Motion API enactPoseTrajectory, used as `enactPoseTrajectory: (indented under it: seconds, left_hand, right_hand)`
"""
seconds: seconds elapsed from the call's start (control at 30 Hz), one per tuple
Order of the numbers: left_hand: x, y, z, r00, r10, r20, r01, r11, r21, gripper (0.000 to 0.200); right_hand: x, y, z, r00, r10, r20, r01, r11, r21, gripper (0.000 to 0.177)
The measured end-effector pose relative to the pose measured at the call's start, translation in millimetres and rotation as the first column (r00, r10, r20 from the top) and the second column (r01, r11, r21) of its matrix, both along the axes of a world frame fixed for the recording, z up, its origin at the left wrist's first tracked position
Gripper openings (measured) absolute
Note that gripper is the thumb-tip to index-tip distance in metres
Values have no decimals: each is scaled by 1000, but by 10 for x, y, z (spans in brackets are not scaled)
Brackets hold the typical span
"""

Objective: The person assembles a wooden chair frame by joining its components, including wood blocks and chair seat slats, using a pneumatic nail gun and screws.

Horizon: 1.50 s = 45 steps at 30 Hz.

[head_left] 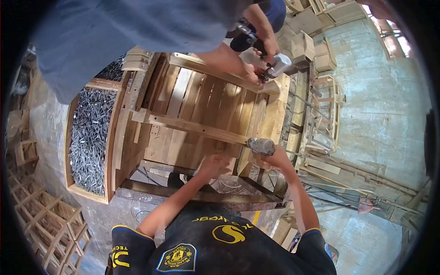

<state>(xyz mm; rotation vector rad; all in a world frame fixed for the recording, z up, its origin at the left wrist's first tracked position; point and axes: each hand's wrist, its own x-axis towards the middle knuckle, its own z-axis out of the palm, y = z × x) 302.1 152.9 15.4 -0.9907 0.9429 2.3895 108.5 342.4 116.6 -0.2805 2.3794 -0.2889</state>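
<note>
My right hand is closed round the handle of a worn power driver. Its nose sits at the end of a wooden crossbar on a slatted wooden frame. My left hand is over the near side of the frame, below the crossbar and left of the driver; motion smears its fingers. Across the frame, another person's hands hold a second power driver at the far right corner of the woodwork.
A wooden box of loose screws stands at the left, with more screws behind it. A metal bench rail runs beneath the frame on my side. Wooden lattice pieces lie lower left. Hoses and rails extend to the right.
</note>
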Motion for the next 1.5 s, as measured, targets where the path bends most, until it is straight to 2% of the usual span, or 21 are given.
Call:
enactPoseTrajectory:
  seconds: [0.03, 0.13, 0.23, 0.33, 0.43, 0.47, 0.57, 0.67, 0.77, 0.9, 1.0, 1.1, 1.2, 1.3, 1.4, 1.5]
  left_hand:
    - [14, -7, -33, 1000, 10, -26, -9, 999, 32, 25]
    - [-24, -130, -134, 994, 87, -70, -78, 990, 114, 26]
    - [-102, -213, -104, 987, 153, -51, -143, 976, 165, 26]
    - [-160, -323, -57, 971, 235, -41, -221, 950, 219, 25]
    - [-154, -357, -96, 959, 280, -36, -256, 917, 305, 23]
    - [-146, -377, -127, 959, 281, -31, -258, 915, 309, 22]
    - [-143, -443, -198, 965, 261, 34, -257, 907, 334, 19]
    - [-164, -490, -304, 956, 278, 94, -291, 852, 435, 16]
    - [-211, -538, -463, 946, 309, 103, -309, 751, 583, 14]
    - [-286, -602, -663, 936, 352, 10, -264, 682, 682, 14]
    - [-346, -639, -453, 909, 405, 98, -377, 698, 609, 16]
    - [-400, -581, -445, 822, 536, 194, -537, 614, 578, 17]
    - [-389, -592, -571, 810, 569, 141, -485, 516, 706, 19]
    - [-304, -677, -459, 851, 524, 50, -437, 651, 620, 23]
    - [-235, -733, -498, 850, 505, -150, -325, 727, 605, 25]
    - [-293, -697, -611, 834, 533, -142, -309, 665, 680, 26]
  right_hand:
    - [41, -39, 30, 1000, -25, 9, 25, 999, -25, 23]
    - [269, -131, 305, 997, -72, 7, 73, 983, -171, 26]
    - [691, -237, 757, 918, -272, 290, 369, 854, -368, 35]
    - [943, -396, 887, 960, -94, 262, 210, 862, -462, 31]
    - [1059, -414, 743, 991, 10, 131, 42, 921, -388, 28]
    - [1110, -463, 745, 987, -45, 155, 107, 902, -419, 27]
    - [1100, -450, 636, 975, -28, 219, 119, 902, -415, 27]
    - [1091, -515, 560, 987, 108, 119, -35, 864, -502, 29]
    - [1063, -588, 476, 990, 112, 82, -51, 843, -535, 26]
    - [998, -820, 544, 989, 141, 50, -109, 909, -402, 26]
    - [959, -982, 532, 990, 138, -20, -137, 934, -329, 26]
    - [864, -1061, 463, 985, 169, -42, -174, 947, -268, 25]
    - [763, -1110, 377, 987, 161, -22, -161, 941, -297, 23]
    - [737, -1311, 592, 980, 195, 26, -175, 926, -336, 23]
    - [680, -1325, 613, 968, 249, 12, -231, 915, -332, 24]
    - [643, -1352, 576, 971, 241, 2, -230, 928, -295, 26]
